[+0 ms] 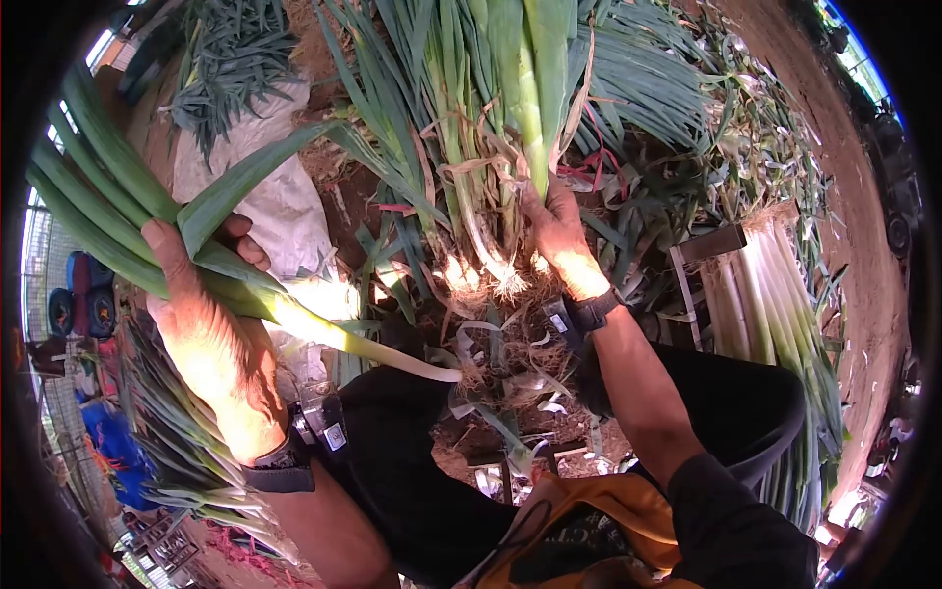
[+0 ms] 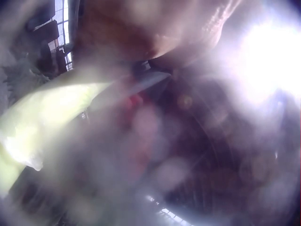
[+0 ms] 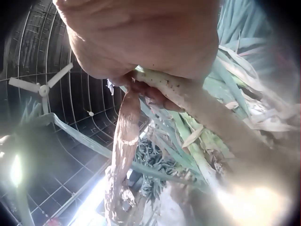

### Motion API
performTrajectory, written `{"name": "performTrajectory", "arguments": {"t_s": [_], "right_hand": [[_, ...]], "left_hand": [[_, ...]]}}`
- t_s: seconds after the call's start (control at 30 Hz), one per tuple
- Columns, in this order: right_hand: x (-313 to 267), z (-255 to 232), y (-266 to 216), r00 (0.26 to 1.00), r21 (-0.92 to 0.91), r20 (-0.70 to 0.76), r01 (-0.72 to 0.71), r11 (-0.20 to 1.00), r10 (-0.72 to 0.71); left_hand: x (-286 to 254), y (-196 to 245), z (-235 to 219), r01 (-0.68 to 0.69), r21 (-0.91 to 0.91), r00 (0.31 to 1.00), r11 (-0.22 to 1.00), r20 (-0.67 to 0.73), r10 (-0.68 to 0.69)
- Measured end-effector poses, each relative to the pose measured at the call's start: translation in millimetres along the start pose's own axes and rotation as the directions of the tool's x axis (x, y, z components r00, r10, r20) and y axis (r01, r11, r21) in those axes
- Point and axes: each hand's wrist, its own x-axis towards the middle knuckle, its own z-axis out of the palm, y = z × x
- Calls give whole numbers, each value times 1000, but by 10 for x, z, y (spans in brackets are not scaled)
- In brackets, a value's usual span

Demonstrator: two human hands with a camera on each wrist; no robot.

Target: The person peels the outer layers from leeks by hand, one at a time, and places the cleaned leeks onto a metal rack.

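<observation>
My left hand (image 1: pixel 208 319) grips a leek (image 1: pixel 378 353) with its long green leaves, the thumb lying over them; its pale root end points right, above my dark-clothed knee. In the blurred left wrist view, a pale leek shank (image 2: pixel 51 110) runs below the hand. My right hand (image 1: pixel 563 234) holds another leek (image 1: pixel 530 113) low on its stalk, at the edge of a heap of untrimmed leeks (image 1: pixel 461 147) with roots and dry outer leaves. The right wrist view shows the fingers round this stalk and a brown, withered leaf (image 3: pixel 126 127) hanging beside it.
Cleaned leeks (image 1: pixel 760 294) lie on the right against a small metal frame (image 1: pixel 713 245). More leeks (image 1: pixel 186 422) are stacked at left. A white sack (image 1: pixel 260 182) spreads behind the left hand. Peeled leaf scraps (image 1: pixel 520 378) litter the ground ahead.
</observation>
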Motion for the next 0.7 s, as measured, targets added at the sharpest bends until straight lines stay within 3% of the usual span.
{"name": "performTrajectory", "arguments": {"t_s": [0.07,0.13,0.17,0.27,0.33,0.4,0.47,0.53,0.6,0.7], "right_hand": [[103,-48,-38,987,-187,-25,153,971,-160],[-5,-118,-490,1000,-58,-8,4,998,-5],[-81,-203,-749,999,11,19,28,1000,-28],[54,-300,-1472,960,-62,-157,225,972,-232],[261,-481,-1780,981,-218,-77,160,963,-180],[236,-556,-2126,966,-32,-60,252,967,-253],[180,-571,-2132,958,-7,-108,265,964,-264],[128,-576,-1849,985,-205,-46,156,966,-169],[-115,-399,-1476,909,-286,23,404,869,-415],[-611,-165,-1079,959,-372,104,283,884,-263]], "left_hand": [[-3,-7,-45,8,77,1000,997,18,-9],[16,-28,-52,-13,47,1000,999,26,12],[36,-9,-45,-7,41,1000,999,28,5],[-5,-16,-114,29,54,999,998,23,-31],[30,-21,-73,4,27,999,1000,50,-5],[33,-48,-39,-14,-4,999,1000,43,14],[-10,-37,-25,6,-36,999,999,54,-4],[-23,-53,23,61,-137,993,989,112,-46],[-65,-45,110,125,-162,987,979,123,-105],[-118,-79,143,242,-204,950,949,248,-189]]}}
